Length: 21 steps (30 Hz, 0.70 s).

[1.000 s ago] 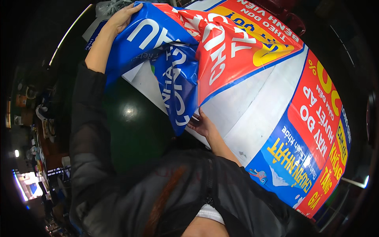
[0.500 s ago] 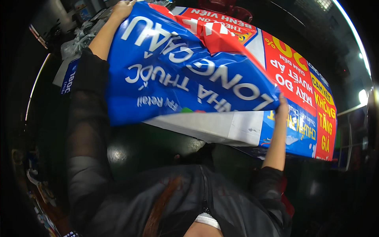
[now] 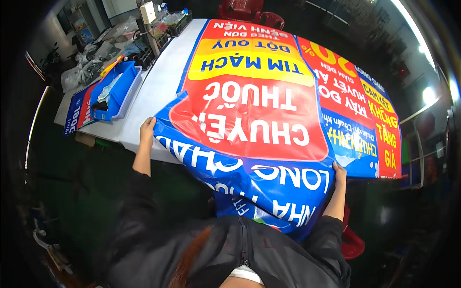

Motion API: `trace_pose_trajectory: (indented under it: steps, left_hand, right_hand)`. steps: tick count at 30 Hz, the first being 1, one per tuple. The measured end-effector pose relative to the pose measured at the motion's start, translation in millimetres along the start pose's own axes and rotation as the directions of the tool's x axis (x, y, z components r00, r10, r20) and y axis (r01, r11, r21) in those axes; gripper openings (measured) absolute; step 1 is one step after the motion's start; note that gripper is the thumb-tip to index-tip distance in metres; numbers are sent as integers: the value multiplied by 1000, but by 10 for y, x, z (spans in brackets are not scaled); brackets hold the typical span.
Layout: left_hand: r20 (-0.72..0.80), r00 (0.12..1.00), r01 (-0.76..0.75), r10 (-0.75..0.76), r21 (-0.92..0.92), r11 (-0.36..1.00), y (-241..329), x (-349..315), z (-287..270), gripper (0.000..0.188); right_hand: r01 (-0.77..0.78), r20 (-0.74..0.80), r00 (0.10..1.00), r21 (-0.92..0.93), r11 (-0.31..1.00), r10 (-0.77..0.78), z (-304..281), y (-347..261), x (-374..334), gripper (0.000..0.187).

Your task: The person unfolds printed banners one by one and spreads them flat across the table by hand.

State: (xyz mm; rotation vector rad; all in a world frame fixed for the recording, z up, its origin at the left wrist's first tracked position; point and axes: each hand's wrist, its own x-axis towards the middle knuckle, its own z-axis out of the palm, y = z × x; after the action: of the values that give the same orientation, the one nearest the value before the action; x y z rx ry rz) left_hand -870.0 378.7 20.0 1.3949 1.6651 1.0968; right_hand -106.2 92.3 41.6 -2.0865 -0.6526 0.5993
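We hold a banner (image 3: 259, 120) by its near edge, one hand at each side. Our left hand (image 3: 147, 130) is clenched on the banner's near left corner, where the blue border curls up a little off the counter (image 3: 158, 86). Our right hand (image 3: 339, 174) grips the near right part of the same edge, fingers laid over the blue band. The banner lies between the two hands and stretches away from us across the counter: a blue band nearest us, a big red field beyond it, then a yellow strip and more red at the far end. Its near edge hangs over the counter's near side and drapes down in front of our dark jacket (image 3: 230, 254).

Just to the right of it, a second banner (image 3: 370, 115) in red, blue and yellow lies flat on the counter, its left side tucked under the one we hold. To the far left, well apart from our left hand, a blue bin (image 3: 119, 91) stands on the counter, with a small sign (image 3: 79, 109) lying just left of it. Red chairs (image 3: 249, 12) stand beyond the counter's far end.
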Motion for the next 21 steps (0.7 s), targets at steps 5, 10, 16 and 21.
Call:
trace_pose_trajectory:
  steps: [5,10,16,21]
  left_hand:
    - [-103,934,306,-343,-270,913,-393,-892,-120,29]
    - [378,787,597,-487,-270,755,336,-1062,-313,38]
    - [321,848,488,-421,-166,857,-203,-1030,-302,40]
    - [539,639,729,-548,-199,655,-276,-834,-306,50]
  right_hand:
    - [-89,34,996,28,996,88,78,472,-8,41]
    - [-170,104,983,167,971,154,147,-5,5,33]
    - [-193,79,979,88,977,186,84,411,-145,34]
    - [-314,72,943,-137,940,325,256,-6,-274,34]
